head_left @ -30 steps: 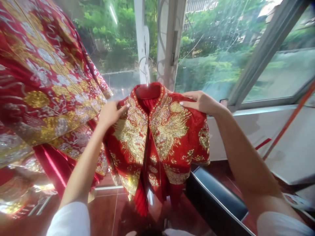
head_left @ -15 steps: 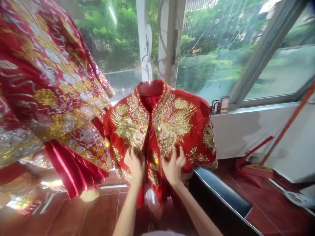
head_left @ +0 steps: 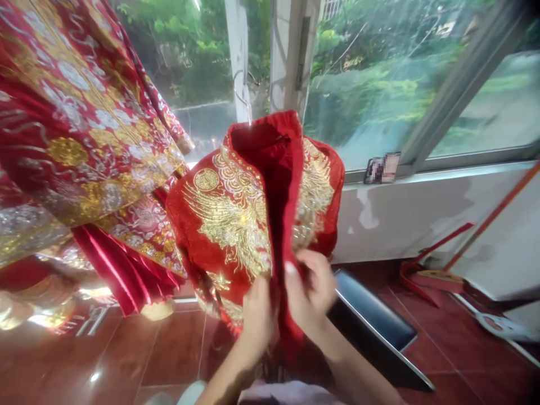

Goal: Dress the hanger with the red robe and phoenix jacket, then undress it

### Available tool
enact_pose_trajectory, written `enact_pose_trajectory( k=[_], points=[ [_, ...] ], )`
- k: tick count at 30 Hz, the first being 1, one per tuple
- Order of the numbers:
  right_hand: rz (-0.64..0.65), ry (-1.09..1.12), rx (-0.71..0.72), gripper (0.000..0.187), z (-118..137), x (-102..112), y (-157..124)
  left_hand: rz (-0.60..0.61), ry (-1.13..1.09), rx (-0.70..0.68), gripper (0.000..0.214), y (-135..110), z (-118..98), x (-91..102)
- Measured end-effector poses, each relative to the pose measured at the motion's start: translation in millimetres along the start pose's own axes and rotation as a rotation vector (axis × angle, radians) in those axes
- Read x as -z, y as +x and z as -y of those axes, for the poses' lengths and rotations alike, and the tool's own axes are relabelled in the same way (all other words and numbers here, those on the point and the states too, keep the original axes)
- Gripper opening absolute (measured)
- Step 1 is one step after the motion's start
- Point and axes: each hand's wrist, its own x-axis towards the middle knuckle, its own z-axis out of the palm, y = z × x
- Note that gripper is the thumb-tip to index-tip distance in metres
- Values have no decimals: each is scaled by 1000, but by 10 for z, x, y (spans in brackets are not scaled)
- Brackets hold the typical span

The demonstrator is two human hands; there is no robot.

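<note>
A short red jacket (head_left: 228,219) with gold and silver embroidery hangs in front of me by a metal hanger hook (head_left: 243,101). Its front stands apart, and the dark red lining shows between the two edges. My left hand (head_left: 258,306) is closed on the left front edge, low down, with its fingertips partly hidden. Higher on the opposite edge, my right hand (head_left: 313,284) pinches the fabric between thumb and fingers and holds that side raised toward me.
At the left hangs a larger embroidered red garment (head_left: 105,129) above a pleated red satin skirt (head_left: 126,275). A black box-like object (head_left: 375,315) stands on the tiled floor at right. Beyond it are a red dustpan (head_left: 422,278) and small pictures (head_left: 382,167) on the sill.
Both hands now grip the jacket's front edges instead of resting on its front. The jacket has come nearer, its right side has folded inward, and the opening has widened.
</note>
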Motion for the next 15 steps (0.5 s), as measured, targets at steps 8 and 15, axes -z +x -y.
enact_pose_trajectory(
  k=[8,15],
  points=[
    [348,163,-319,30,-598,-1111,74,63,135,22,20,616,719,-720],
    [330,290,-314,36,-709,-1070,-192,18,-43,-37,20,525,1220,-723]
  ],
)
